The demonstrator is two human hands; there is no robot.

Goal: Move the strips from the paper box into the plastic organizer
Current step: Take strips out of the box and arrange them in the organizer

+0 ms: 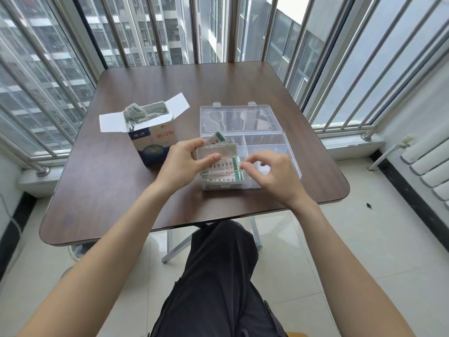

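Nearest the camera, the seated person's legs in dark trousers (218, 283) extend beneath the near edge of a dark brown wood-grain table (116, 195), which stands on pale floor tiles (328, 251). Both bare forearms reach forward over that edge. The left hand (184, 164) holds a small stack of wrapped bandage strips (216, 148), thumb laid across the front of the stack and fingers curled behind it; the stack sits over the near-left part of the clear plastic organizer (272, 152). The right hand (269, 175) hovers over the organizer's near compartments with fingers partly curled, thumb and forefinger drawn together at the green-printed end of a strip (234, 164); whether they actually pinch it cannot be resolved, as the fingertips overlap the wrappers. Further strips (218, 180) with green and red print lie flat in the near-left compartment. The organizer's remaining divided compartments, toward the right and rear, show only clear plastic, and its hinged lid (238, 117) lies open flat on the table behind it. To the left of the organizer, just apart from it, stands the paper box (155, 144), blue and white with red characters, its white flaps folded outward and a loose heap of wrapped strips (143, 114) rising from its open top. Beyond the table, metal window bars (155, 30) front glass, with high-rise buildings (136, 25) outside; a white radiator (430, 164) stands at far right.
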